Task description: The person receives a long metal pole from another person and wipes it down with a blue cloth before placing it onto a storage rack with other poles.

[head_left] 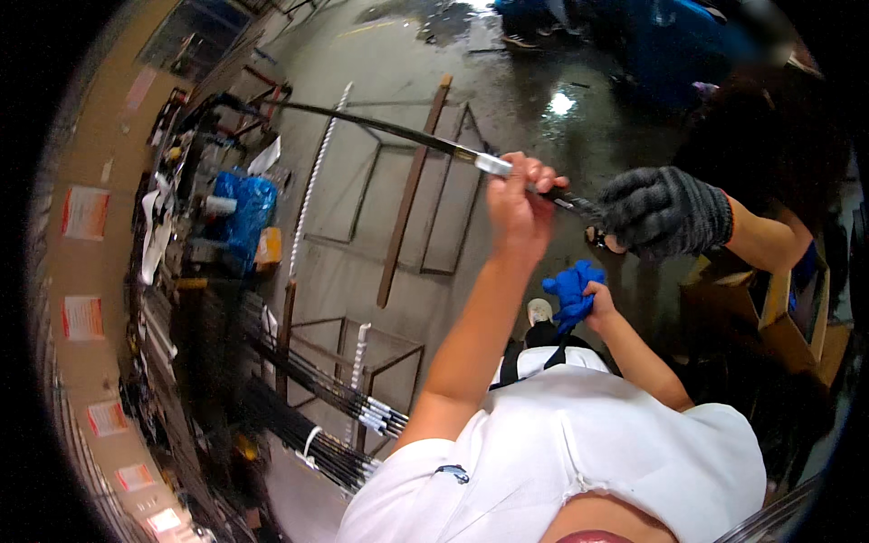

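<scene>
My left hand (523,213) is raised and closed around a long black rod (389,128), near a silver-white band on it. From there the rod runs away to the upper left. Its near end sticks out past my fingers toward a co-worker's hand in a dark grey knit glove (668,213). That gloved hand's fingers are at this end; whether they grip it is hard to make out. Lower down, close to my body, my right hand (601,308) is closed on a bunched blue glove (572,294).
Bundles of black rods (312,443) lie at the lower left. Metal frames carry a brown bar (412,199) and a white spiral-wrapped bar (319,181). A blue plastic bag (246,217) is at left, open cardboard boxes (778,308) at right. The far floor (543,136) looks wet.
</scene>
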